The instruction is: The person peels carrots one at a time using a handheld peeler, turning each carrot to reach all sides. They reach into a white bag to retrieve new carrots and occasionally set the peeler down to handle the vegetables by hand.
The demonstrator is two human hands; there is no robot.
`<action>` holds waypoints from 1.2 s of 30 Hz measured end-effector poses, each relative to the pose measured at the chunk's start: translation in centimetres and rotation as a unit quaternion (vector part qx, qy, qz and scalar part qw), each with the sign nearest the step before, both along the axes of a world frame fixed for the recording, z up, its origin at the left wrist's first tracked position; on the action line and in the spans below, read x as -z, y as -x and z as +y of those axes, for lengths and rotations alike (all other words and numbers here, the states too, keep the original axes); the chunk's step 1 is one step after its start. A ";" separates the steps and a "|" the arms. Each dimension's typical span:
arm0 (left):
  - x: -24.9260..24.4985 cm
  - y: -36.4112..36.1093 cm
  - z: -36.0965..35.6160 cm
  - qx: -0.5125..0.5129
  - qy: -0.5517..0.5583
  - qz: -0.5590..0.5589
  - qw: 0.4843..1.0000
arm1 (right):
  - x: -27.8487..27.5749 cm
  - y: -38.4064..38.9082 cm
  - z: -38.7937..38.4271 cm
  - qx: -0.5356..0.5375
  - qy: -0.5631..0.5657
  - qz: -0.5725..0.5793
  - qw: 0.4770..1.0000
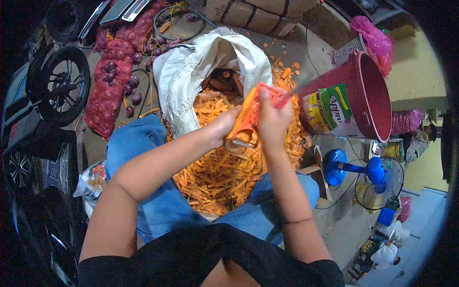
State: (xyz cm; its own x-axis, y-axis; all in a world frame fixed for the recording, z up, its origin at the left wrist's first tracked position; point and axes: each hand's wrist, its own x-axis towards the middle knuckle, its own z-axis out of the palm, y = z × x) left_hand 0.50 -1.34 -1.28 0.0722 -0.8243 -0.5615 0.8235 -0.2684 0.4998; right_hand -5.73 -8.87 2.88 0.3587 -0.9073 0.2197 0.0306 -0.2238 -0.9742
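Note:
My left hand point(224, 125) grips an orange carrot point(245, 119) by its lower end, holding it upright above my lap. My right hand point(273, 117) is closed on a red-handled peeler point(282, 98) pressed against the carrot's upper part. Below the hands lies a heap of orange carrot peelings point(217, 177) between my knees in blue jeans. Just beyond stands an open white sack point(191, 71) with more carrots showing inside.
A tilted red bucket point(363, 95) sits to the right, a blue floor fan point(377, 174) below it. Red mesh bags of onions point(112, 76) lie at left beside a motorcycle wheel point(62, 86). Cardboard boxes point(253, 12) stand at the back. Carrot bits litter the concrete floor.

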 end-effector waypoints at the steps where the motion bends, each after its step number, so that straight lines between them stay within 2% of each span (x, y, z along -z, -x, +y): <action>1: 0.0 0.1 0.0 0.003 -0.001 0.000 1.000 | 0.1 0.0 0.5 -0.014 0.038 0.017 0.999; 3: -0.2 0.2 0.2 0.068 0.062 -0.105 0.990 | 0.9 0.5 -1.8 0.026 0.073 0.039 0.996; 4: -0.6 0.3 0.4 0.069 0.063 -0.104 0.990 | 1.8 0.9 -4.0 0.061 0.108 0.061 0.990; 5: -1.3 0.4 0.8 0.139 0.023 -0.091 0.986 | 4.3 1.8 -7.9 0.149 0.116 0.111 0.976; 6: -1.6 0.5 1.2 0.210 -0.018 -0.078 0.974 | 4.2 3.0 -10.5 0.209 0.095 0.094 0.969; 7: -0.7 0.8 1.6 0.207 0.023 -0.058 0.976 | 4.0 4.2 -12.2 0.270 0.073 0.078 0.957; 8: -0.8 1.1 1.8 0.213 0.024 -0.059 0.975 | 3.6 4.9 -13.0 0.380 0.094 0.132 0.911; 10: -1.5 1.3 2.0 0.192 0.054 -0.059 0.978 | 2.8 5.6 -13.7 0.304 -0.038 -0.085 0.948; 11: -1.8 1.1 2.1 0.170 0.045 -0.071 0.982 | 2.6 5.7 -13.6 0.305 -0.037 -0.088 0.947; 12: -1.8 0.9 1.9 0.170 0.045 -0.071 0.982 | 0.5 5.0 -11.3 0.248 -0.076 -0.086 0.962; 13: -1.7 0.6 1.7 0.155 -0.002 -0.028 0.988 | -0.5 4.1 -9.3 0.189 -0.116 -0.082 0.972; 14: -1.6 0.4 1.6 0.139 -0.049 0.016 0.989 | -0.1 3.1 -7.8 0.187 -0.117 -0.081 0.972; 16: -1.7 0.5 1.5 0.105 -0.032 0.060 0.992 | 1.1 1.7 -6.0 0.120 0.088 -0.019 0.989; 17: -2.1 0.5 1.8 0.137 -0.015 0.061 0.989 | 1.7 1.8 -6.3 0.121 0.088 -0.020 0.988; 19: -2.0 0.3 2.2 0.171 0.000 0.068 0.983 | 2.7 2.0 -7.6 0.178 0.188 0.039 0.965; 21: -2.2 0.2 2.7 0.196 0.034 0.040 0.979 | 1.9 3.3 -10.1 0.250 0.044 0.021 0.967; 22: -2.7 0.2 2.9 0.223 0.067 0.011 0.972 | 3.1 4.6 -12.2 0.252 0.044 0.021 0.967; 23: -4.8 0.4 3.0 0.224 0.046 0.046 0.973 | 5.6 6.2 -14.6 0.304 -0.009 0.057 0.951; 24: -4.6 0.3 3.1 0.228 0.046 0.044 0.972 | 5.7 6.4 -14.8 0.353 -0.063 0.090 0.929; 25: -4.2 0.2 3.0 0.213 0.036 0.013 0.976 | 5.8 6.3 -15.1 0.354 -0.062 0.087 0.929; 27: -3.2 -0.3 2.9 0.192 0.027 -0.019 0.981 | 5.4 6.1 -14.6 0.323 0.020 0.118 0.939; 28: -2.8 -0.5 2.8 0.188 0.026 -0.018 0.982 | 4.7 5.7 -14.0 0.319 0.020 0.120 0.940; 30: -2.4 -0.7 2.3 0.181 0.028 -0.021 0.983 | 3.1 4.9 -12.6 0.264 -0.013 0.027 0.964; 34: -1.7 -0.9 1.7 0.171 0.000 -0.039 0.985 | -0.3 3.0 -8.0 0.190 -0.051 -0.006 0.981; 36: -1.6 -0.7 1.5 0.153 0.003 -0.058 0.986 | -0.6 2.3 -6.0 0.110 -0.051 -0.027 0.992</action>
